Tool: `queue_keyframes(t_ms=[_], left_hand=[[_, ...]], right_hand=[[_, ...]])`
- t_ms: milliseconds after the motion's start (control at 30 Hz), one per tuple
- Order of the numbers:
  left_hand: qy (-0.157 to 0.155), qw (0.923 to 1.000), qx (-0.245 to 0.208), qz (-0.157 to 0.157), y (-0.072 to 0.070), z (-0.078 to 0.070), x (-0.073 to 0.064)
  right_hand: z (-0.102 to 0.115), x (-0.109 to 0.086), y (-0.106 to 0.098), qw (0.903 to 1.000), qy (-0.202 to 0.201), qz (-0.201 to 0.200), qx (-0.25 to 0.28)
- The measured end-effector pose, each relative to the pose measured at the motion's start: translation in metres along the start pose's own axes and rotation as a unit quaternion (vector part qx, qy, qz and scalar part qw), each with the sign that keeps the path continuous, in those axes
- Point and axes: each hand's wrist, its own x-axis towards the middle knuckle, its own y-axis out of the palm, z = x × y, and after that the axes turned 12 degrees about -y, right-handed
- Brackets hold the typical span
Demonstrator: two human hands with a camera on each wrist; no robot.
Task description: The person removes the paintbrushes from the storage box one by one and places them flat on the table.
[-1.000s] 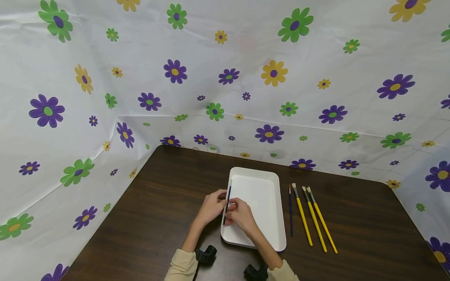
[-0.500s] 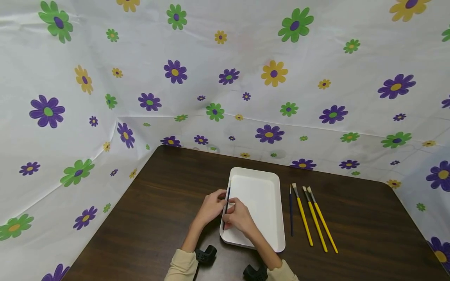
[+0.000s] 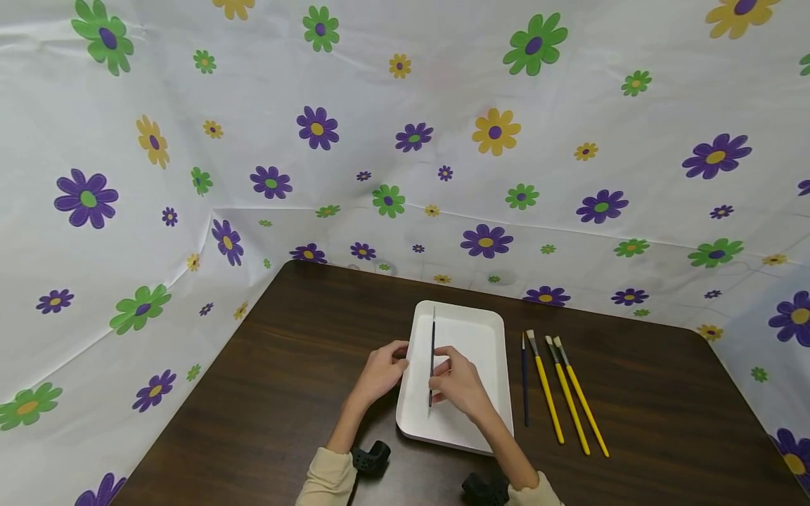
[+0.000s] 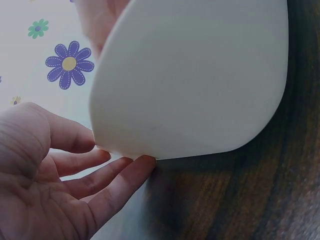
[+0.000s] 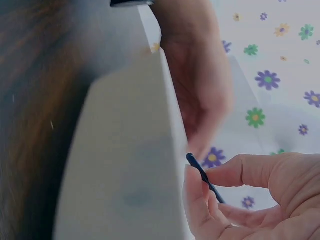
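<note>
A white rectangular tray (image 3: 471, 358) rests on the dark wooden table. At its left side my left hand (image 3: 380, 372) holds the rim; in the left wrist view the thumb and fingertips meet at the tray's edge (image 4: 200, 90). My right hand (image 3: 460, 383) pinches a thin paintbrush (image 3: 433, 341) with a dark handle between thumb and fingers. That brush is over the left half of the tray, tip toward the far side. In the right wrist view the handle's end (image 5: 196, 165) sticks out between the fingertips. Whether the brush touches the tray floor I cannot tell.
Right of the tray lie a dark-blue-handled brush (image 3: 524, 383) and several yellow-handled brushes, the nearest yellow brush (image 3: 547, 393) beside it. A flower-patterned white sheet (image 3: 354, 154) stands behind the table (image 3: 304, 330) and at its sides.
My right hand has moved right with the paintbrush, away from the tray's left wall and my left hand. The left hand stays on the rim.
</note>
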Motion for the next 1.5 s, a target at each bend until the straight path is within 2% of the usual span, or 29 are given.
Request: queue_keyframes(t_ms=[367,667,1000,1333,1500], left_hand=[[0.013,0.9997,-0.02,0.01,0.0,0.001,0.0],[-0.017,0.9996,-0.021,0.012,0.002,0.002,0.0],[-0.016,0.9994,-0.029,0.014,0.002,0.001,-0.001],[-0.016,0.9991,-0.032,0.02,0.002,0.002,0.0],[-0.013,0.9995,-0.026,0.016,0.002,0.002,-0.001]], right_hand=[[0.005,-0.012,-0.049,0.999,-0.003,-0.036,-0.025],[0.0,-0.018,-0.082,0.996,0.013,-0.055,-0.069],[-0.017,-0.026,-0.104,0.9911,0.01,-0.064,-0.116],[-0.031,-0.032,-0.12,0.9904,0.031,-0.072,-0.114],[-0.042,-0.033,-0.129,0.9827,0.05,-0.07,-0.164]])
